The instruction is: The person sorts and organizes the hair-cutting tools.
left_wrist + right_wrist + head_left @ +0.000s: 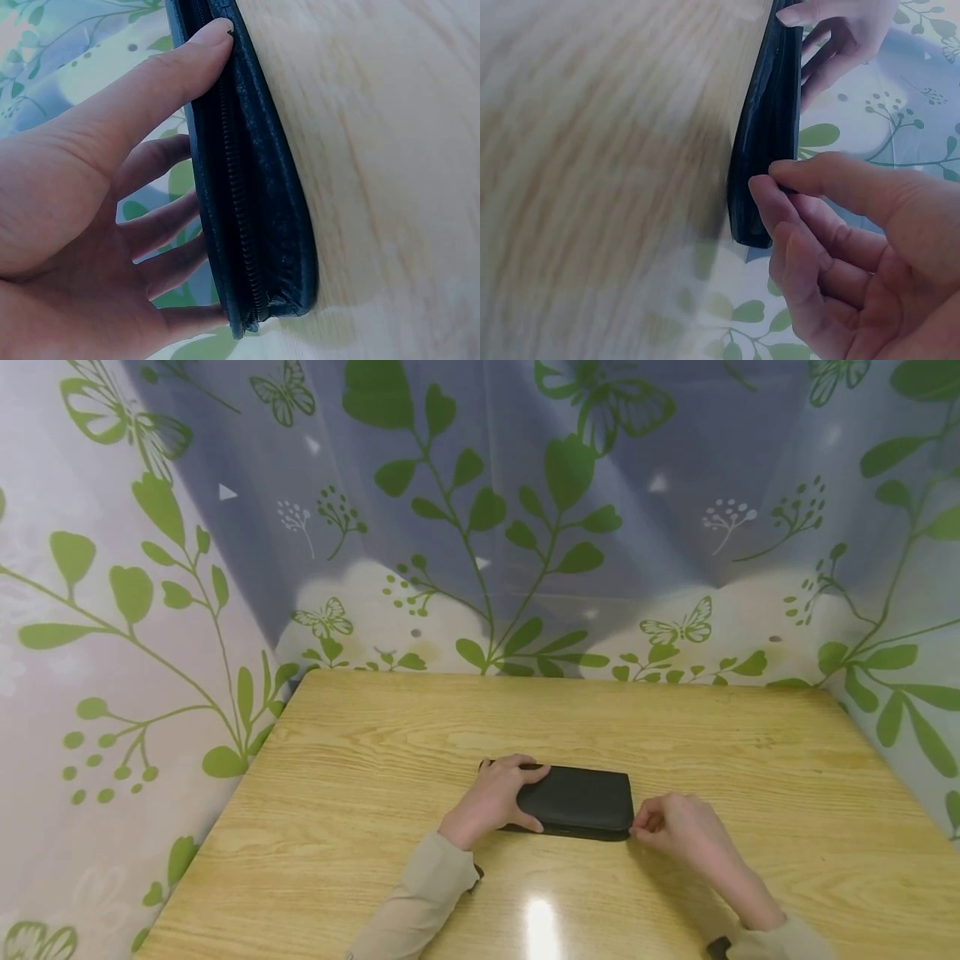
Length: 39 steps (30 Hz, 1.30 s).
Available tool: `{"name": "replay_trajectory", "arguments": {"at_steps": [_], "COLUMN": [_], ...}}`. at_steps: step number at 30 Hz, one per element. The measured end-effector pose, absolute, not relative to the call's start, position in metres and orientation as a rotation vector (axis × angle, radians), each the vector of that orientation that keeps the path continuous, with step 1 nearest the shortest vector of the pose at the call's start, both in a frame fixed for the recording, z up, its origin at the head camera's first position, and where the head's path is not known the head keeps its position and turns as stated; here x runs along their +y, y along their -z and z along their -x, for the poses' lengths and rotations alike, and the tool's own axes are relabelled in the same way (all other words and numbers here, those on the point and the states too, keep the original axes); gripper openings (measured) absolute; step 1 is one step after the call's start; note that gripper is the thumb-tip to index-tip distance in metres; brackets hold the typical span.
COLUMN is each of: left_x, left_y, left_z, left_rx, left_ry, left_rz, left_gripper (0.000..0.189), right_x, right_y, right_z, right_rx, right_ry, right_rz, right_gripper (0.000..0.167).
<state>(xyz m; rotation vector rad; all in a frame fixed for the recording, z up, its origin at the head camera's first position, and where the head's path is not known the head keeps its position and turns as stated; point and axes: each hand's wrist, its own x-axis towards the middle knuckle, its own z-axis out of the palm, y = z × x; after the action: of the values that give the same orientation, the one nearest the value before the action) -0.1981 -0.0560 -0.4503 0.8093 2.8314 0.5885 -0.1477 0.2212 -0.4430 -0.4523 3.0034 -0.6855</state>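
Note:
A long black zip-around wallet [581,797] lies flat on the wooden table in the head view. My left hand [491,797] grips its left end, with the thumb on the near edge and the fingers over the top and far side. The left wrist view shows the zipper [238,202] running along the wallet's edge, the thumb lying across it. At the near right corner, my right hand [682,831] pinches the zipper pull [786,189] between thumb and index finger; the fingertips hide most of it. The right hand's other fingers are curled.
The wooden table [360,777] extends around the wallet on all sides. Behind it and to both sides hangs a curtain [420,585] printed with leaves and butterflies. A light reflection shines near the table's front.

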Motion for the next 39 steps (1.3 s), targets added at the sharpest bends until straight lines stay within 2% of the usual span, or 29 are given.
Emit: {"name": "replay_trajectory", "arguments": {"at_steps": [15,39], "left_x": [-0.056,-0.055], "left_y": [0.451,0.451], "left_z": [0.200,0.199], "left_rx": [2.843,2.836], "left_ry": [-0.578,-0.574], "left_rz": [-0.816,-0.802], "left_gripper": [0.089,0.088], "right_x": [0.198,0.184], "right_y": [0.452,0.444], "right_z": [0.131,0.140], "right_rx": [3.019,2.891], "right_ry": [0.761,0.825], "right_rz": [0.429,0.492], "right_gripper": [0.019,0.014]}}
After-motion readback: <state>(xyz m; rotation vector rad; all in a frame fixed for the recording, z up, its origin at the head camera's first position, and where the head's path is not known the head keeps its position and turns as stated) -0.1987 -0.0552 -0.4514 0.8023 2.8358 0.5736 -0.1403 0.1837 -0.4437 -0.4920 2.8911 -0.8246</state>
